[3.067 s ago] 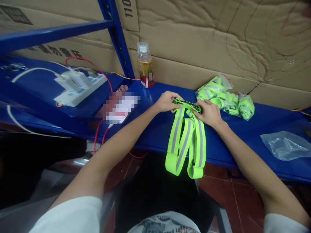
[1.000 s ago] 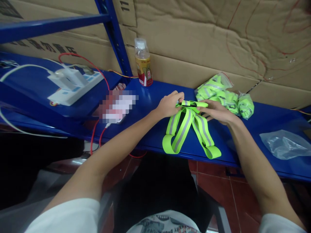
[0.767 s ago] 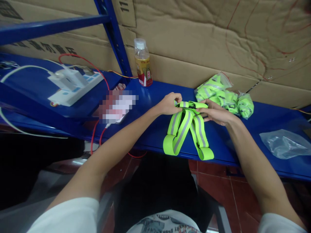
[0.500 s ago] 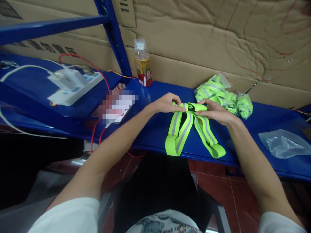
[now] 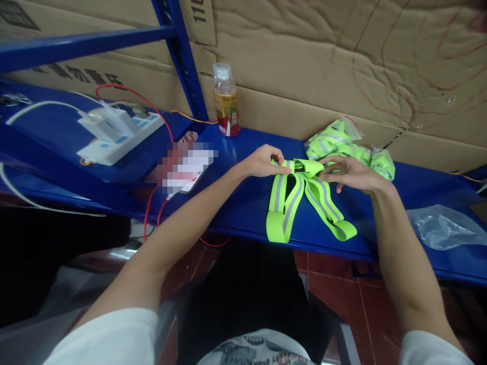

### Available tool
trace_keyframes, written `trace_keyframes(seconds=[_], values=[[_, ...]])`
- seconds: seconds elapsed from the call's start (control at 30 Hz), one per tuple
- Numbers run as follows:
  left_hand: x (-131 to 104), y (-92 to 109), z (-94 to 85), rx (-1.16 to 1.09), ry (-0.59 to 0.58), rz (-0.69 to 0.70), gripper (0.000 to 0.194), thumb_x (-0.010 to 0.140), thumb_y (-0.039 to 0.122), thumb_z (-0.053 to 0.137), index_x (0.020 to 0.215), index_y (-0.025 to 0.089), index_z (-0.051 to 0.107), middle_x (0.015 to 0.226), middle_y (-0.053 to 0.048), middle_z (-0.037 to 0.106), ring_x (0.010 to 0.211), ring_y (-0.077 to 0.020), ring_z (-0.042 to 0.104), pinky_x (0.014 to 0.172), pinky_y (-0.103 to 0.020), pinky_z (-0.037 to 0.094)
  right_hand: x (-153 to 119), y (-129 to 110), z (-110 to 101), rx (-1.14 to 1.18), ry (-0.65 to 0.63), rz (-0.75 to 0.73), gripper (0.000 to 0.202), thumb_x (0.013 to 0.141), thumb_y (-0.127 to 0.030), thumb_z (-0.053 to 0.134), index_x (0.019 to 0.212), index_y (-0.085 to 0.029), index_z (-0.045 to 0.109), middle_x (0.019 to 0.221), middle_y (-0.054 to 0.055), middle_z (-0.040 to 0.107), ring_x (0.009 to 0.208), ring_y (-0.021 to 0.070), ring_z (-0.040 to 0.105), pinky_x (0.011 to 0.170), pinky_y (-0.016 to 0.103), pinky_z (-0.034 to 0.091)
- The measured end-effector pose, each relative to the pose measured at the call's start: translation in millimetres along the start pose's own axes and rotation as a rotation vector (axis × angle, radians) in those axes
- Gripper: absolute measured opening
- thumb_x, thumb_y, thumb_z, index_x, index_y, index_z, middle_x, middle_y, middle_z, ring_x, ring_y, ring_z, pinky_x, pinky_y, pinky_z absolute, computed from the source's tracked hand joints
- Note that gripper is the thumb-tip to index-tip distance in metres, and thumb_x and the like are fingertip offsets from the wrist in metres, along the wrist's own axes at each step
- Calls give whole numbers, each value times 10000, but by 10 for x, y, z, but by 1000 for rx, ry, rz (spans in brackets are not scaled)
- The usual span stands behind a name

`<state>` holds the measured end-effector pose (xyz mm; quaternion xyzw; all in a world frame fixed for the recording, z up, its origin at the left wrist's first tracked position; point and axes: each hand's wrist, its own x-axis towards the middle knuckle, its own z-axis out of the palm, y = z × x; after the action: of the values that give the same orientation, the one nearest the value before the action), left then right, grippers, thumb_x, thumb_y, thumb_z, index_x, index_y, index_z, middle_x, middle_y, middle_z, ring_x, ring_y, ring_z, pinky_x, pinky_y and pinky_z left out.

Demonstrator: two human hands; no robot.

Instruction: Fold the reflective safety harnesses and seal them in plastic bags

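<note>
A neon yellow-green reflective strap vest (image 5: pixel 288 210) with grey stripes lies on the blue shelf, its upper part folded into a flat bundle and two loops hanging toward the front edge. My left hand (image 5: pixel 264 161) pinches the left end of the bundle between thumb and fingers. Black material shows in the middle of the fold. At the bundle's right end is my right hand (image 5: pixel 348 173), fingers apart and thumb lowered. Its fingertips are right by the strap's edge; whether they touch it I cannot tell.
Clear bags of folded reflective straps (image 5: pixel 335 139) lie behind my right hand. A flat plastic bag (image 5: pixel 445 226) rests at the right. On the left are a drink bottle (image 5: pixel 227 104), a phone-like white item (image 5: pixel 196 167) with a red cable, and a power strip (image 5: pixel 122 142). Cardboard (image 5: pixel 285 61) lines the back.
My right hand has let its grip on the bundle's right end loosen and moved slightly right, fingers spreading. The folded right end now slants. My left hand keeps its pinch.
</note>
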<state>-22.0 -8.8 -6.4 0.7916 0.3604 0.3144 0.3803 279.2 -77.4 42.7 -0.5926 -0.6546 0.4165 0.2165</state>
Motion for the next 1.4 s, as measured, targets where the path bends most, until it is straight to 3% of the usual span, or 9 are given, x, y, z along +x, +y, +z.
trace_keyframes(seconds=[0.17, 0.3, 0.4, 0.57, 0.8, 0.97, 1.1, 1.27, 1.4], values=[[2, -34, 42, 11, 36, 44, 426, 699, 494, 905, 793, 173, 642, 771, 15, 602, 696, -111, 489, 670, -267, 363, 99, 112, 84, -149, -52, 98, 372, 651, -513, 965, 813, -203, 836, 696, 66, 744, 590, 158, 651, 379, 228, 454], [-32, 4, 94, 103, 67, 112, 487, 759, 421, 896, 1164, 193, 749, 939, -29, 694, 858, -167, 620, 833, -315, 475, 108, 75, 289, -86, -81, 90, 333, 637, -515, 982, 746, -228, 853, 628, 39, 717, 536, 145, 635, 423, 258, 558], [-60, 42, 146, 215, 60, 194, 382, 859, 375, 832, 1221, 256, 808, 1010, -56, 740, 1010, -220, 649, 976, -378, 493, 70, 13, 361, 48, -116, 84, 320, 641, -494, 992, 776, -234, 865, 683, 44, 760, 633, 182, 730, 619, 334, 691], [-82, 47, 240, 414, 0, 257, 224, 874, 248, 811, 1089, 237, 870, 1083, -99, 684, 1087, -257, 632, 1036, -428, 484, 0, -18, 196, 78, -144, 72, 399, 653, -513, 984, 882, -200, 887, 865, 94, 833, 839, 236, 810, 800, 373, 717], [-101, 70, 204, 503, -116, 330, 269, 978, 318, 690, 1160, 219, 861, 1026, -111, 635, 1126, -288, 590, 1055, -454, 456, -36, -7, 21, -65, 91, 1, 475, 623, -570, 1007, 789, -203, 756, 726, 66, 750, 607, 184, 705, 459, 282, 569], [-55, 66, 144, 454, -168, 345, 288, 1034, 339, 596, 1031, 222, 859, 958, -88, 646, 1119, -267, 600, 1068, -458, 428, 85, 36, 240, -31, 168, -71, 807, 641, -624, 988, 1289, -231, 711, 1099, 128, 765, 656, 225, 726, 375, 311, 510], [-36, 30, 150, 371, -16, 302, 182, 892, 333, 775, 1024, 215, 818, 1190, -109, 635, 1217, -270, 591, 1097, -441, 444, 187, 135, 344, -43, 112, -64, 847, 641, -609, 980, 1336, -225, 685, 995, 90, 748, 576, 189, 617, 398, 336, 475], [-22, -31, 143, 248, 82, 89, 719, 727, 411, 910, 1350, 209, 615, 1293, -110, 666, 1165, -294, 629, 999, -421, 488, 184, 154, 343, -52, 82, -107, 772, 610, -586, 988, 1201, -284, 594, 929, 23, 686, 624, 173, 557, 472, 310, 434], [-15, -3, 144, 284, 53, 29, 717, 706, 449, 927, 1293, 195, 604, 1156, -89, 709, 1059, -293, 665, 925, -396, 466, 177, 141, 316, -123, 126, -169, 716, 590, -611, 990, 1040, -297, 530, 930, 6, 623, 720, 191, 547, 565, 319, 468]])
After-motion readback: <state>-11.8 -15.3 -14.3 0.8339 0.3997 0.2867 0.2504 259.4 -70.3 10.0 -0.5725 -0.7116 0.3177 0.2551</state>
